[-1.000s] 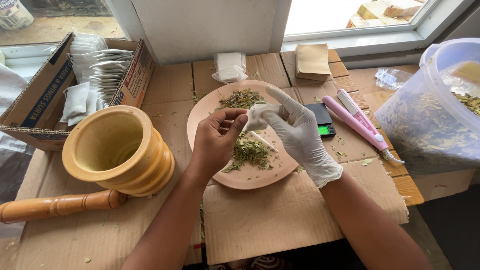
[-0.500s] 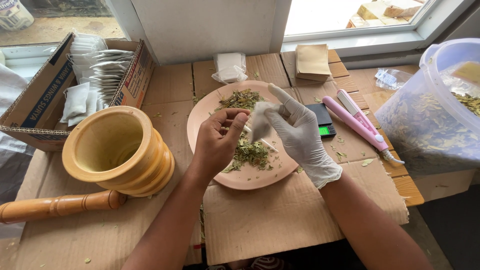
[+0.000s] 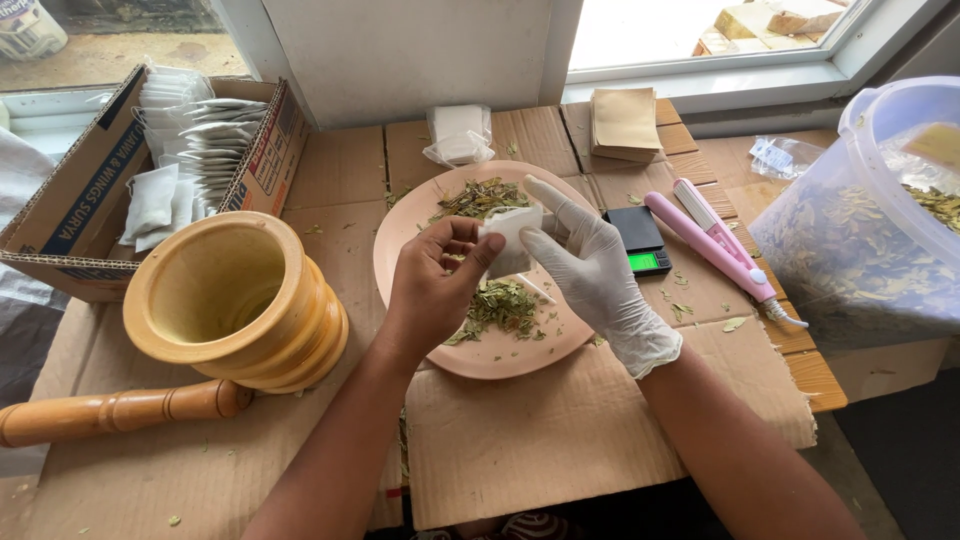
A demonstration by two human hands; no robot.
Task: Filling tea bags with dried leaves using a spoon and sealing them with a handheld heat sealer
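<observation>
Both hands meet over a pink round plate that carries two heaps of dried green leaves. My bare left hand pinches the left edge of a small white paper sachet. My right hand, in a white glove, grips the same sachet from the right, index finger stretched up. The sachet hangs just above the plate's middle. A thin white stick lies on the plate under the hands.
A wooden mortar and its pestle sit at the left on cardboard. A cardboard box of white sachets stands behind it. To the right lie a small black scale, a pink sealer tool and a clear tub of dried leaves.
The sachet has risen a little between the hands, and my left thumb and fingers have closed more tightly on its edge. The hands stay over the plate.
</observation>
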